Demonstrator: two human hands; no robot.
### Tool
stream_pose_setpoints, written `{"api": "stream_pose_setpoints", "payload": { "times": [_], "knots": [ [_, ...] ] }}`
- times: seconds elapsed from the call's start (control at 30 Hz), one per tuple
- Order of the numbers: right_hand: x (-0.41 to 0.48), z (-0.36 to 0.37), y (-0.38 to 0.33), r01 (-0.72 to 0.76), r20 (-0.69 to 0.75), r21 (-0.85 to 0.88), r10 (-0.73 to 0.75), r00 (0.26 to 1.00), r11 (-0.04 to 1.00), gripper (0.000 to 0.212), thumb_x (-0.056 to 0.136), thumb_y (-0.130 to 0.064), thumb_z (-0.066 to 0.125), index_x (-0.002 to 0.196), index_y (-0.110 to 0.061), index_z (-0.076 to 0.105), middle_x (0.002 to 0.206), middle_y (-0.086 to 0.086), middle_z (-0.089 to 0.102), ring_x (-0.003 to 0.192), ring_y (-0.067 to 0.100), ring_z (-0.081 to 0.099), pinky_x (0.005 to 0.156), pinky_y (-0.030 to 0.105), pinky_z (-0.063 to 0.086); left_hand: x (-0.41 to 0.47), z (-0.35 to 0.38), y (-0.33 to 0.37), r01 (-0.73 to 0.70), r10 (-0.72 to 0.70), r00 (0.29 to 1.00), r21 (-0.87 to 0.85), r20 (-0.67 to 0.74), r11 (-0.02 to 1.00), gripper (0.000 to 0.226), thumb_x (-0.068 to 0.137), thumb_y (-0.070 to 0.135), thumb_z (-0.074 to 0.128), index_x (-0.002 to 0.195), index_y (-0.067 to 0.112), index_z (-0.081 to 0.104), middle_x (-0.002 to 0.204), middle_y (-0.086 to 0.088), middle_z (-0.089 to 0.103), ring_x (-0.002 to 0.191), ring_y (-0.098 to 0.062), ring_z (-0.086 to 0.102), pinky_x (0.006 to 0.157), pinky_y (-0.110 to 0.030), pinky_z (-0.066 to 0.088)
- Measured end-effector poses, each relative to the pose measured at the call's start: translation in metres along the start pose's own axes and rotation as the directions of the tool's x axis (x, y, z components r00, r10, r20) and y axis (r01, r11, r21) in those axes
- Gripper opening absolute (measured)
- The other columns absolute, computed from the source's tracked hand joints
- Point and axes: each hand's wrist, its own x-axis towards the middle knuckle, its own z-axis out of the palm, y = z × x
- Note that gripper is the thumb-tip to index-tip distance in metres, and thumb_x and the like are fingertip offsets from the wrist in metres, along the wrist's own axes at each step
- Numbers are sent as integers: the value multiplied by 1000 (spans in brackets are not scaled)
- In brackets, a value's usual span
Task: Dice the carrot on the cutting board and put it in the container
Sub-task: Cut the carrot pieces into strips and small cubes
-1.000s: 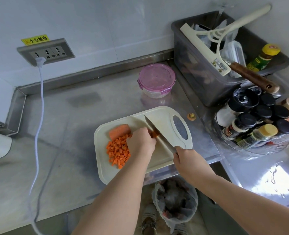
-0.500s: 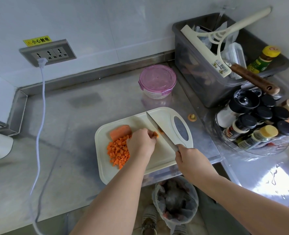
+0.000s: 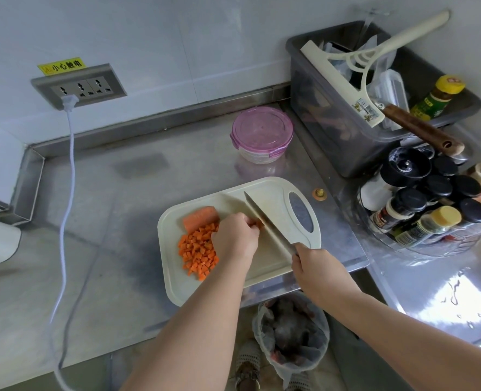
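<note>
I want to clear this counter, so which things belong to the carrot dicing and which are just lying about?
For the job: cutting board, knife in the right hand, carrot strip under the left hand, carrot chunk, diced carrot, pink-lidded container.
Lying about: grey bin, spice jars, wall socket, white cable, trash bag.

Soft, even daylight fills a kitchen corner, brightest at the near right, where white glare blows out on the wet steel counter [image 3: 456, 289]. A diffuse dark shadow lies on the steel left of the cutting board [image 3: 267, 193]. Wide-angle distortion tilts the wall socket [image 3: 78, 86] and bows the counter edges. Fine detail is slightly soft throughout.
</note>
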Motion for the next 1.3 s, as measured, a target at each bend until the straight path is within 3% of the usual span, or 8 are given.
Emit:
{"api": "stream_pose_setpoints", "payload": {
  "times": [0.1,0.4,0.57,0.67,0.77,0.97,1.13,1.3],
  "knots": [
    [0,-2,-4,26,-53,23,-25,998,999,29,103,-19,30,123,-13,50,74,3,57,67,25,58,58,33,45,1,1,-1,19,-19,1000,-31,-10,999,13,90,33,58,97,29,68,101,6,70,97,-21,63,89,-41,48],
    [-5,2,-12,30,27,-127,-27,999,991,33,97,-1,42,129,-11,45,96,5,61,78,24,64,71,34,57,3,4,-2,20,-20,999,11,-33,1000,19,86,34,59,97,23,70,92,2,70,91,-24,64,84,-42,51],
    [-3,5,-11,21,34,-123,-17,999,992,38,97,-2,45,133,-13,41,95,3,61,76,20,63,72,31,58,5,4,-3,16,-16,999,8,-34,1000,19,86,35,60,97,23,70,91,2,70,90,-23,64,83,-41,51],
    [-4,4,-15,-6,35,-84,9,999,996,31,98,-9,42,129,-11,41,87,2,51,70,20,52,66,30,49,6,4,-2,20,-20,1000,17,-23,1000,20,86,36,60,98,24,70,93,3,70,91,-23,63,83,-40,51],
    [-4,-2,-19,18,37,-96,-15,999,995,23,101,-20,29,115,-12,46,86,4,50,80,25,55,70,35,45,8,4,-2,31,-31,999,21,-6,999,19,86,36,61,98,24,70,93,3,70,92,-24,63,85,-41,51],
    [2,-4,-18,40,89,-128,-29,996,991,22,101,-18,29,113,-10,46,90,7,52,91,31,61,75,39,50,10,3,-2,52,-53,999,34,11,998,18,87,33,60,99,24,70,93,1,70,94,-25,63,86,-42,50],
    [16,6,-12,52,161,-234,-14,987,971,39,95,-6,52,132,-12,40,90,0,53,77,16,60,75,29,58,9,2,-3,58,-59,998,40,10,998,14,88,30,60,96,23,69,90,0,69,89,-25,64,84,-41,51],
    [15,12,-11,1,101,-174,16,995,985,33,97,-6,50,128,-14,41,89,2,59,74,18,63,68,30,57,7,-2,-2,59,-59,998,30,11,998,16,86,32,62,97,22,69,90,0,70,90,-24,64,82,-39,52]
  ]
}}
